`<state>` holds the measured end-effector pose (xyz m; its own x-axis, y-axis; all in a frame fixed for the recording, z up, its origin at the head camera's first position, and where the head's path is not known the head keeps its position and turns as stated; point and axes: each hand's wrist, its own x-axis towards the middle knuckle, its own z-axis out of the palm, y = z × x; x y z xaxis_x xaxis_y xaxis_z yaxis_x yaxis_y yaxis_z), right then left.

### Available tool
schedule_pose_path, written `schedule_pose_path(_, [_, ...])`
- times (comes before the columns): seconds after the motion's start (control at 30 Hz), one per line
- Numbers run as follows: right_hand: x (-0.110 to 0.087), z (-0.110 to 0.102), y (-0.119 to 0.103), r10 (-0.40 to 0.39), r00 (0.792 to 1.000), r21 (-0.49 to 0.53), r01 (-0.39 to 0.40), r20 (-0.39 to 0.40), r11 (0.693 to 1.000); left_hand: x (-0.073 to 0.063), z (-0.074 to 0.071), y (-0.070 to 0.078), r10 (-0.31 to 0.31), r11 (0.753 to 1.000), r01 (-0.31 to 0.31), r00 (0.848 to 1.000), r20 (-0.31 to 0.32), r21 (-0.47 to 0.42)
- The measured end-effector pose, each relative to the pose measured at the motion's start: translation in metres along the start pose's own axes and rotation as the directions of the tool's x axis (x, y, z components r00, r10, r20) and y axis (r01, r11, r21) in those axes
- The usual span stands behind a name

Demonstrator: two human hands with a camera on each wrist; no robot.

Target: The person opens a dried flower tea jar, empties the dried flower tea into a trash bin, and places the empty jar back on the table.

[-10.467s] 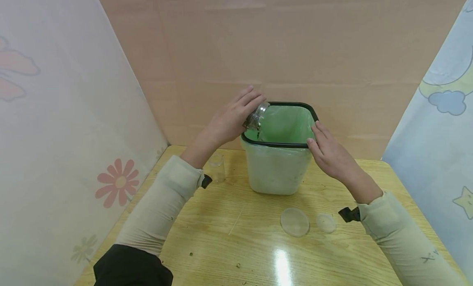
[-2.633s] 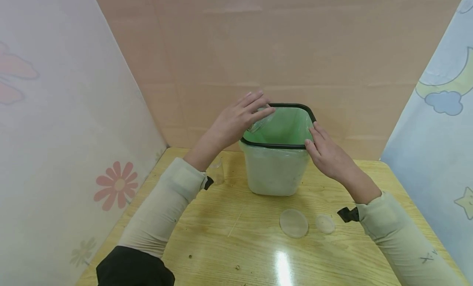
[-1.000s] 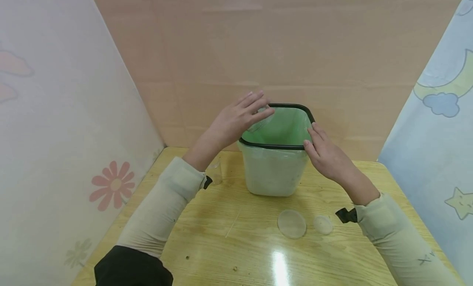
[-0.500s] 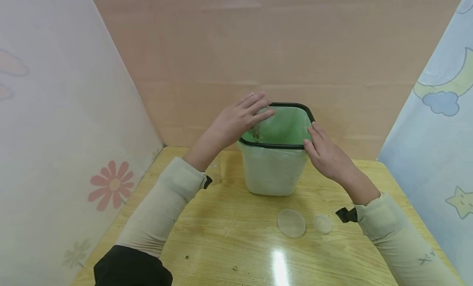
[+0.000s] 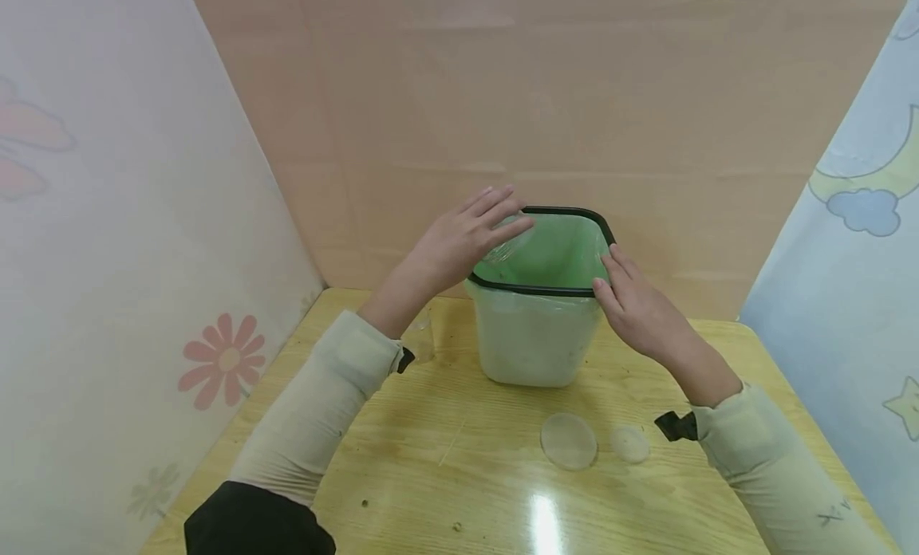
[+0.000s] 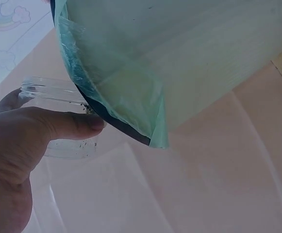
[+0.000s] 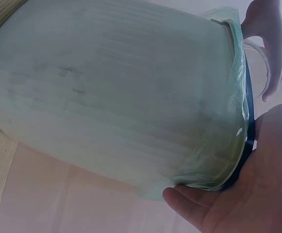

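Observation:
My left hand grips a clear jar tipped over the left side of the bin's opening. In the left wrist view, the thumb lies along the jar's side, and dark bits cling inside near the bin's rim. The trash bin is pale, with a green liner folded over it under a black ring. My right hand rests against the bin's right rim with fingers fairly straight. The right wrist view shows its fingertips touching the lined outer wall.
Two clear round discs, one large and one small, lie in front of the bin. A clear cylindrical container stands left of it, partly behind my left wrist. A thin pale stick and dark crumbs lie on the wooden table.
Earlier the jar showed dark contents spilling into the bin; now it looks mostly clear. My left fingers have shifted forward over it. The right hand has stayed at the rim.

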<state>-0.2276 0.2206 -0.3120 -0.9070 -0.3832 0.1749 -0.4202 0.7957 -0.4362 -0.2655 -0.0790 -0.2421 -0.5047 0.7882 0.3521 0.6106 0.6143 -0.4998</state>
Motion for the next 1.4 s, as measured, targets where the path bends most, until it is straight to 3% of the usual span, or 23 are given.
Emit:
schedule_pose_path(0.8, [0.0009,0.0033,-0.0038,0.005,1.0,-0.003,-0.005,-0.007,1.0,-0.0027,0.0068,-0.0019,0.008,0.999,-0.008,1.0,-0.021,0.031])
schedule_pose_path(1.4, [0.0021,0.0032,-0.0068,0.021,1.0,-0.015,-0.021,-0.002,1.0,-0.0006,0.0078,-0.0021,0.056,0.992,-0.059,0.998,0.031,0.114])
